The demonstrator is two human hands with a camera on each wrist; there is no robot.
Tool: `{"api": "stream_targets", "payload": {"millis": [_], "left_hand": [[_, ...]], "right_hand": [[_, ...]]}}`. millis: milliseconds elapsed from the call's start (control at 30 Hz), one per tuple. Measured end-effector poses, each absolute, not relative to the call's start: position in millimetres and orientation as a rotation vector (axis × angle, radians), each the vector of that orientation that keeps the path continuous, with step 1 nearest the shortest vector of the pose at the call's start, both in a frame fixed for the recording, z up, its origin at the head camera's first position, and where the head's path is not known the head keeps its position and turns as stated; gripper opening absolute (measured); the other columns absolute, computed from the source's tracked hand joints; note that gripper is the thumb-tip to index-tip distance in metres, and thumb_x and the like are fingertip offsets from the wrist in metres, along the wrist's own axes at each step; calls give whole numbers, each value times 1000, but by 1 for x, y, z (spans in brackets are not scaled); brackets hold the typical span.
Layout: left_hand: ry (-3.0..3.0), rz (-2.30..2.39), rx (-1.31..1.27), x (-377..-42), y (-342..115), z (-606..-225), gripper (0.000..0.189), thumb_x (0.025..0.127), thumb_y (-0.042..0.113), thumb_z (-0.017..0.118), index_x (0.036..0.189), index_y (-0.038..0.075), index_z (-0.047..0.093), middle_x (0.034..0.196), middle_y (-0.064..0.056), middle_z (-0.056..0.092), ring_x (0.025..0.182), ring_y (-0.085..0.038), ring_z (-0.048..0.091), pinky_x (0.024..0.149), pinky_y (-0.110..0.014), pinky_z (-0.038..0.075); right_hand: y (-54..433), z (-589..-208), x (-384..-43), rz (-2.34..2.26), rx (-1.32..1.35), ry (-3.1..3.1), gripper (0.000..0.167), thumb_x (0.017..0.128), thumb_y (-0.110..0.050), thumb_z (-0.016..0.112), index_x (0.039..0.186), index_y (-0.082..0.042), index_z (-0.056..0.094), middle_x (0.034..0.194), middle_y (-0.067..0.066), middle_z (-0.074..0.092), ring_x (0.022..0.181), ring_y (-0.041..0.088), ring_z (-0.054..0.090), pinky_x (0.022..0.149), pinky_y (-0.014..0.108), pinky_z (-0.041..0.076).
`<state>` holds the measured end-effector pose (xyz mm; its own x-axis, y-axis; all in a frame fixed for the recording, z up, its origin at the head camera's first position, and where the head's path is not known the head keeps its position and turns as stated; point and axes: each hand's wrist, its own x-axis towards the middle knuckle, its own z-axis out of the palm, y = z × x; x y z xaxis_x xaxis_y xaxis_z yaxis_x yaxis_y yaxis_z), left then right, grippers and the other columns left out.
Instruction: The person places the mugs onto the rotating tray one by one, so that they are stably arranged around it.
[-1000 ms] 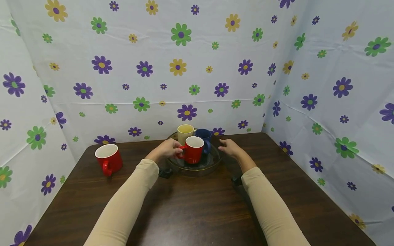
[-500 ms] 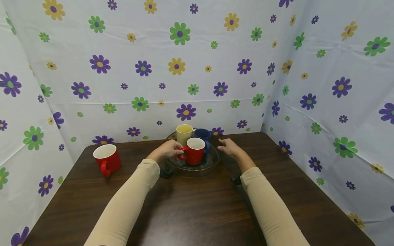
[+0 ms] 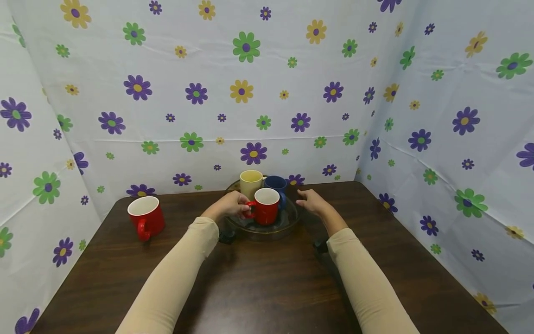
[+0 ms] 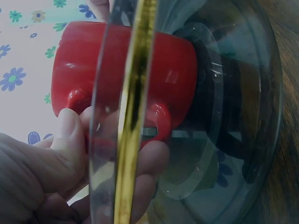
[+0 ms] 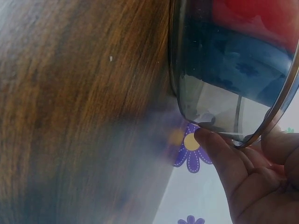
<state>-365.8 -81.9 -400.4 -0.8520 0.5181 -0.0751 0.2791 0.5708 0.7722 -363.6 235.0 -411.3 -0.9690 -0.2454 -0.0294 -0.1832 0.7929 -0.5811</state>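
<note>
In the head view a red mug (image 3: 266,207) with a white inside stands upright in a clear glass bowl (image 3: 267,234) with a gold-coloured rim. My left hand (image 3: 230,205) pinches the mug's handle between thumb and fingers, as the left wrist view shows through the glass. At the bowl's right side is my right hand (image 3: 314,203). In the right wrist view its fingers lie against the outside of the glass and its thumb is by the rim. A yellow mug (image 3: 251,183) and a blue mug (image 3: 276,183) stand behind the red one, also in the bowl.
Another red mug (image 3: 147,217) stands at the left of the dark wooden table (image 3: 267,283), its handle towards me. A white flowered cloth (image 3: 267,93) hangs behind the table and along its sides.
The red mug in my left hand has shifted slightly right and a little towards me within the bowl. My right hand has stayed at the bowl's side.
</note>
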Motion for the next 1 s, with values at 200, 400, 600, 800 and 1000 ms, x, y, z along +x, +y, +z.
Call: {"api": "stream_targets", "payload": {"millis": [200, 400, 600, 800, 1000], "left_hand": [[2549, 1132, 650, -368, -84, -401, 14, 98, 4, 65, 106, -2, 75, 91, -13, 74, 81, -33, 74, 81, -44, 61], [2691, 1013, 696, -364, -90, -394, 15, 96, 12, 71, 108, 4, 75, 96, -8, 73, 84, -24, 70, 81, -38, 61], [2904, 969, 835, -356, -121, -374, 21, 98, 14, 68, 114, 0, 71, 110, -15, 72, 104, -32, 66, 95, -49, 54], [3011, 932, 707, -340, -173, -351, 23, 101, 17, 63, 115, 0, 68, 107, -19, 73, 90, -30, 72, 78, -46, 58], [3081, 732, 436, -312, -225, -340, 33, 102, 29, 60, 107, -3, 69, 94, -17, 71, 78, -27, 66, 66, -43, 56]], "right_hand": [[235, -412, -362, -946, -325, 2861, 53, 106, -9, 53, 152, 10, 33, 157, 30, 31, 145, 46, 31, 117, 55, 31], [235, -413, -362, -940, -345, 2859, 53, 106, -9, 52, 151, 11, 33, 156, 31, 32, 144, 46, 32, 117, 55, 31], [235, -411, -365, -965, -329, 2850, 53, 106, -9, 52, 152, 9, 32, 157, 30, 30, 146, 45, 30, 117, 55, 30], [237, -410, -368, -936, -354, 2864, 53, 106, -8, 52, 151, 11, 33, 157, 30, 31, 146, 45, 30, 118, 54, 29], [237, -412, -367, -936, -368, 2859, 53, 106, -8, 52, 151, 12, 33, 156, 30, 31, 146, 46, 30, 118, 54, 28]]}}
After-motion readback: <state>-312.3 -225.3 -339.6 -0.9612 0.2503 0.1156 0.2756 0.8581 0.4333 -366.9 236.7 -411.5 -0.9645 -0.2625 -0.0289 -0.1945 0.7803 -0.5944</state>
